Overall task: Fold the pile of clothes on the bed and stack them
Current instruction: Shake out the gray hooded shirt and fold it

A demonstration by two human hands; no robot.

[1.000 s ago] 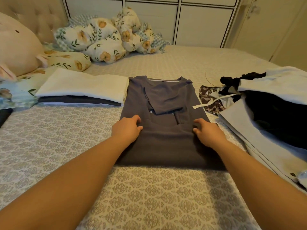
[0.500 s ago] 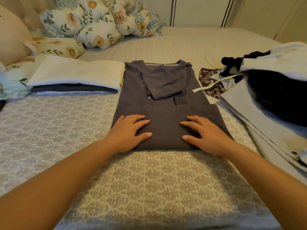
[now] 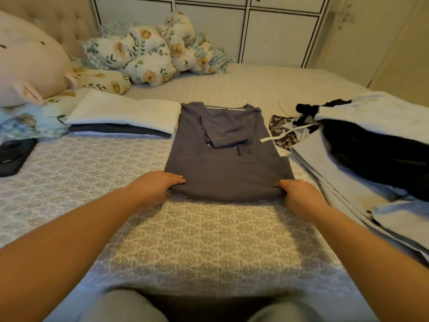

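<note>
So the grey shirt (image 3: 228, 168) lies half-folded mid-bed (image 3: 209, 240), left hand (image 3: 154, 187) and right hand (image 3: 299, 194) each gripping a near corner of its folded edge (thumbs on top, fingers tucked under). Folded stack (image 3: 123, 119) sits left, unfolded pile (image 3: 371, 145) right.

Viewpoint: head-worn, above the near edge of the bed (image 3: 209, 240), tilted forward and down.
Facing: 12 o'clock, toward the cupboard doors (image 3: 274, 31) beyond the bed.
Nearness: close; forearms enter from 7 and 5 o'clock, knees at 6 o'clock.
Lens: wide, edges bowed.
Shared views: one camera only.
</note>
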